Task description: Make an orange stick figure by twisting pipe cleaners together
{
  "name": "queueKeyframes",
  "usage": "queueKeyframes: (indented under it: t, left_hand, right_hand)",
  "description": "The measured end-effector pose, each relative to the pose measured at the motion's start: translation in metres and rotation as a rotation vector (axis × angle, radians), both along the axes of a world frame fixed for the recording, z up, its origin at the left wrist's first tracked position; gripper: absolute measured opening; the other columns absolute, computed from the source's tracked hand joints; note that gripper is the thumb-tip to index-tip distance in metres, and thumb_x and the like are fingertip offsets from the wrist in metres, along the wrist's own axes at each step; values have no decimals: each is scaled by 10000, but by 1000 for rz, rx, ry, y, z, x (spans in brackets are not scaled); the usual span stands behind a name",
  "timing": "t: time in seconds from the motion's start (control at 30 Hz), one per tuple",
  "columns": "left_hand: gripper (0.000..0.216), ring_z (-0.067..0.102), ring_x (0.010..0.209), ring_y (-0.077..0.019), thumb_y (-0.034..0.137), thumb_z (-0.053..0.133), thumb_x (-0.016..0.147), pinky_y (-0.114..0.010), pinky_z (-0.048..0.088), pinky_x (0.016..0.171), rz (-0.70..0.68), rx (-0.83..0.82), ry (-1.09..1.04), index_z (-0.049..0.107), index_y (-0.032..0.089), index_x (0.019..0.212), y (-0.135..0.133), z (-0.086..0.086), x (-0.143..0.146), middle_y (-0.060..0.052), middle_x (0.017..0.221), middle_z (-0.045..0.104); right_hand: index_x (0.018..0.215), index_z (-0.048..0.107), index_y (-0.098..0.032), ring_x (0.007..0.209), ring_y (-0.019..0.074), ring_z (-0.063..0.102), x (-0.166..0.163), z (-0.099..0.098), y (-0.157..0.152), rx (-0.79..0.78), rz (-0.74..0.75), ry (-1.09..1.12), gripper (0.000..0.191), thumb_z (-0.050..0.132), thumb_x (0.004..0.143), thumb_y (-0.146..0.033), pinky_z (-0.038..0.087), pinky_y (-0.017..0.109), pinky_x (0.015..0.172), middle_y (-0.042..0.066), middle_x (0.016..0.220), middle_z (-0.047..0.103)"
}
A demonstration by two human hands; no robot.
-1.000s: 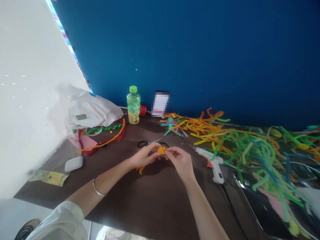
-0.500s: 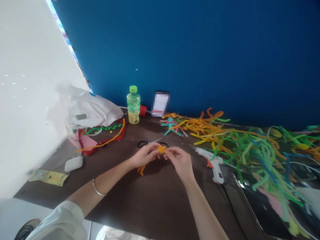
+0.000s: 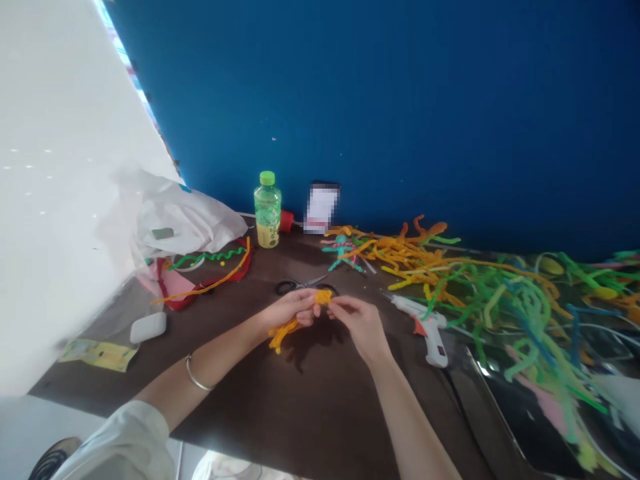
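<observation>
Work in hand: shaping a small orange pipe-cleaner piece [image 3: 323, 297], bent into a tight knot with loose strands trailing down-left. It's held in the air between both hands, just above the dark brown table [image 3: 320, 417]. Left hand [image 3: 287, 310] is closed on it, with the strands running out below the palm. Right hand [image 3: 361, 327] pinches the knot's other side between thumb and fingertips; exact finger contact is partly hidden. Reads as a bending or twisting step, not cutting or gluing: the black-handled scissors [image 3: 290, 287] lie untouched just behind the hands, and the white hot glue gun [image 3: 430, 327] sits off to the right, apart from them. Next move calls for sorting out those free strands — they're the loose end here. Beyond the hands: a teal pipe-cleaner figure [image 3: 341, 250], a heap of orange pipe cleaners [image 3: 410, 263] and a mixed green-and-blue tangle [image 3: 525, 313].
</observation>
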State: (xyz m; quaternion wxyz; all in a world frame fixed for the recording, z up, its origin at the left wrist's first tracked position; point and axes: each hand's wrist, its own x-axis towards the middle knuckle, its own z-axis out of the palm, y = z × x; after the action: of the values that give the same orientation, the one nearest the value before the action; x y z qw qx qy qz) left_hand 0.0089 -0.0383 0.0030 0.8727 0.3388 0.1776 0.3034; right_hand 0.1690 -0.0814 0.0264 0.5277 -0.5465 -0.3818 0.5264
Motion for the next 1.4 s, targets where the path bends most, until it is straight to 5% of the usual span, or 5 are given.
queueKeyframes:
  t: [0.13,0.27,0.63,1.03,1.4]
  left_hand:
    - [234,244,388,21,272,617,737,-154,183,388,-33,-23,-15,566,104,891,0,0,-1,-10,645,524]
    - [318,323,395,5,306,658,693,-163,233,414,24,34,59,542,128,929,-1,3,-1,2,625,538]
    - [408,413,435,-23,390,630,684,-188,310,434,234,331,273,548,114,972,-4,-2,4,-1,701,558]
    - [422,482,496,-60,387,680,616,-211,403,493,439,406,453,650,95,919,-10,9,4,-76,775,660]
    - [427,503,515,-45,386,721,570,-172,386,520,339,103,346,635,109,883,-5,10,1,-24,671,604]
  right_hand:
    - [668,669,-171,559,87,573,5,-3,0,-148,110,242,221,775,514,-290,479,220,590,-3,633,634]
    - [665,648,-183,548,67,548,7,-5,0,-135,124,284,191,767,536,-258,461,195,565,-15,635,620]
    - [698,642,-183,612,124,569,-2,4,-2,252,42,-225,122,682,648,-286,498,261,593,20,736,596]
    - [683,629,-192,752,157,578,-7,-3,-2,353,50,-288,100,648,688,-290,500,279,664,42,819,573]
    - [750,591,-169,651,163,599,-9,-1,-3,142,-24,-129,270,666,648,-408,511,314,649,39,730,635]
